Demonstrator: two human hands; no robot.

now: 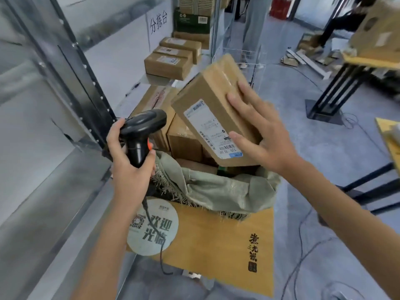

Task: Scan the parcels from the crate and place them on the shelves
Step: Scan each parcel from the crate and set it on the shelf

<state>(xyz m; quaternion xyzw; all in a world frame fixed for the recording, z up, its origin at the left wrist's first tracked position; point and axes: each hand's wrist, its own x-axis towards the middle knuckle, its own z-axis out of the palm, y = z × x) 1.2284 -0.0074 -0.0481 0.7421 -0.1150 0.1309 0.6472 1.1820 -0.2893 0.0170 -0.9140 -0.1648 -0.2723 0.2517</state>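
Note:
My right hand (262, 135) holds a brown cardboard parcel (213, 105) tilted above the crate, thumb on its label side and fingers over the side face. Its white shipping label (213, 132) faces me. My left hand (129, 156) grips a black barcode scanner (142, 131) by the handle, its head turned toward the parcel. Below both sits the crate (216, 237), a tan box lined with a green woven sack (216, 187) and holding more brown parcels (184, 141). Three parcels (167, 66) lie in a row on the metal shelf (121, 68) at the upper left.
Grey shelf uprights (75, 68) run along the left. Stacked cartons (194, 16) stand at the shelf's far end. A white wire basket (249, 59) sits behind the parcel. A black-legged table (346, 83) stands at right, and another person (342, 22) is far back.

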